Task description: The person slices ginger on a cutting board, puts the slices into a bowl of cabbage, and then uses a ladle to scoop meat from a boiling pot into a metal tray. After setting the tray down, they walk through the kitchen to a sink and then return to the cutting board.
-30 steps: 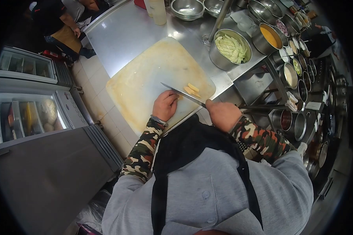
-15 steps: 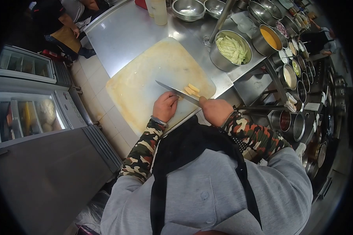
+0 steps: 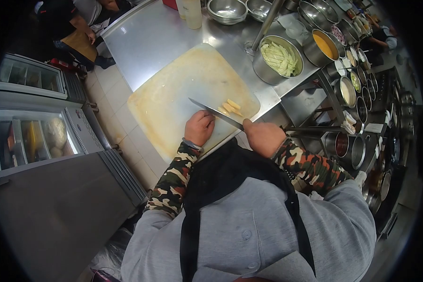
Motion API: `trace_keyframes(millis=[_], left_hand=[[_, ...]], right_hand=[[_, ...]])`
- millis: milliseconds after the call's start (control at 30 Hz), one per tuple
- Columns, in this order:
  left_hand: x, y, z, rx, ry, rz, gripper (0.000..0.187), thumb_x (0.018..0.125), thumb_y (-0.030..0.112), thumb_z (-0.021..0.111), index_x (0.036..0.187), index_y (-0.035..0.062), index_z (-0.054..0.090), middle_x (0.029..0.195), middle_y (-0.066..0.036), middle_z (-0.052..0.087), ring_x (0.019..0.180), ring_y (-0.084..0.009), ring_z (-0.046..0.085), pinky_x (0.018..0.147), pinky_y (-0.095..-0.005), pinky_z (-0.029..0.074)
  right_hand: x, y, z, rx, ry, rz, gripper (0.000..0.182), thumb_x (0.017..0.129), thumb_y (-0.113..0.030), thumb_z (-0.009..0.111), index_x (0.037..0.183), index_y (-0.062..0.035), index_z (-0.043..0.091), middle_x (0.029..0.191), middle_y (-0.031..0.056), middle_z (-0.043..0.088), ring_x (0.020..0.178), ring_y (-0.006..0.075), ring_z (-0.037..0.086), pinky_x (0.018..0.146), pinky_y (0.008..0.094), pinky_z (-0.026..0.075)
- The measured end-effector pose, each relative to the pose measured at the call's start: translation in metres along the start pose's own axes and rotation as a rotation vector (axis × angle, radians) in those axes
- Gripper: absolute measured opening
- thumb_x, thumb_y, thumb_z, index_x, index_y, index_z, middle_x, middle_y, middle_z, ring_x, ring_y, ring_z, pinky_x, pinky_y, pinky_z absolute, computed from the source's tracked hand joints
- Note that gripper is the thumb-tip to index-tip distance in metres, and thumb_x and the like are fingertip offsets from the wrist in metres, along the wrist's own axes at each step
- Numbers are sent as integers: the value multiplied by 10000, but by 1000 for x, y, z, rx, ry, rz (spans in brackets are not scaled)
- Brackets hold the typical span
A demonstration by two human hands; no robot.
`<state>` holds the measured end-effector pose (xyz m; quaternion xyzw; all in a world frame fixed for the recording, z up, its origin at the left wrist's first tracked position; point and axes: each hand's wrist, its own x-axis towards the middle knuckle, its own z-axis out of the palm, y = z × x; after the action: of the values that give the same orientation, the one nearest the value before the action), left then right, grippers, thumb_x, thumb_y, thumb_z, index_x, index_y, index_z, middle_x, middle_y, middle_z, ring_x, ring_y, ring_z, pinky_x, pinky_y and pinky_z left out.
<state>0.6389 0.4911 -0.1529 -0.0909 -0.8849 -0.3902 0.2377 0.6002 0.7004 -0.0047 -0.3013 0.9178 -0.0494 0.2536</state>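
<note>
My right hand (image 3: pixel 264 137) is wrapped round the handle of a kitchen knife (image 3: pixel 217 113), its blade slanting up and left across the near side of a worn, pale cutting board (image 3: pixel 174 87). Just left of the blade, my left hand (image 3: pixel 199 129) has its fingers curled together low on the board. Whatever those fingertips press on is hidden from me. On the far side of the blade lie several pale yellow cut pieces (image 3: pixel 231 107), probably a vegetable. Small white crumbs dot the board.
Beyond the board's right corner stands a metal pot of cut pale-green leaves (image 3: pixel 279 58), near a pot of orange liquid (image 3: pixel 324 45). Steel bowls (image 3: pixel 226 10) and a clear bottle (image 3: pixel 191 14) sit at the back. Left are an open-topped fridge (image 3: pixel 30 138) and another person (image 3: pixel 75 33).
The yellow pieces have spread slightly apart beside the blade. My right hand and the knife have shifted a little to the right and toward me; my left hand stays nearly in place.
</note>
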Motion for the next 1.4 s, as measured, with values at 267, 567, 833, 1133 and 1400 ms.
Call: trace_keyframes(millis=[267, 567, 833, 1133, 1400], left_hand=[[-1, -2, 0, 4, 10, 14, 95, 727, 33, 678, 815, 66, 664, 888, -64, 639, 828, -267, 635, 707, -356, 537], [-4, 7, -15, -33, -10, -5, 80, 732, 29, 672, 805, 57, 658, 895, -82, 642, 815, -267, 637, 699, -349, 536], [36, 53, -88, 28, 67, -166, 88, 759, 101, 719, 803, 44, 669, 794, -93, 610, 690, -223, 599, 599, -320, 476], [54, 40, -29, -111, -598, -440, 164, 815, 166, 725, 869, 19, 675, 728, -94, 589, 645, -186, 575, 602, -298, 470], [79, 31, -53, 175, 94, -53, 199, 802, 21, 650, 998, 55, 658, 935, -133, 604, 876, -318, 591, 787, -393, 491]], right_hand=[[8, -3, -2, -22, 13, 4, 164, 878, -117, 452, 986, -17, 525, 808, 193, 672, 782, 379, 669, 670, 486, 520], [9, 8, 12, 101, 118, -69, 163, 885, -175, 509, 969, -35, 510, 810, 182, 662, 745, 386, 648, 643, 494, 500], [-26, 20, 9, -37, 385, -251, 254, 823, -124, 539, 1071, -103, 591, 810, 99, 583, 726, 274, 639, 620, 398, 511], [-13, 18, 30, -114, 421, -371, 291, 801, -159, 573, 1072, -180, 676, 792, 50, 551, 704, 217, 627, 607, 341, 507], [-17, 24, 22, -58, 455, -452, 191, 828, -179, 579, 982, -176, 692, 763, 47, 567, 658, 235, 639, 583, 344, 524]])
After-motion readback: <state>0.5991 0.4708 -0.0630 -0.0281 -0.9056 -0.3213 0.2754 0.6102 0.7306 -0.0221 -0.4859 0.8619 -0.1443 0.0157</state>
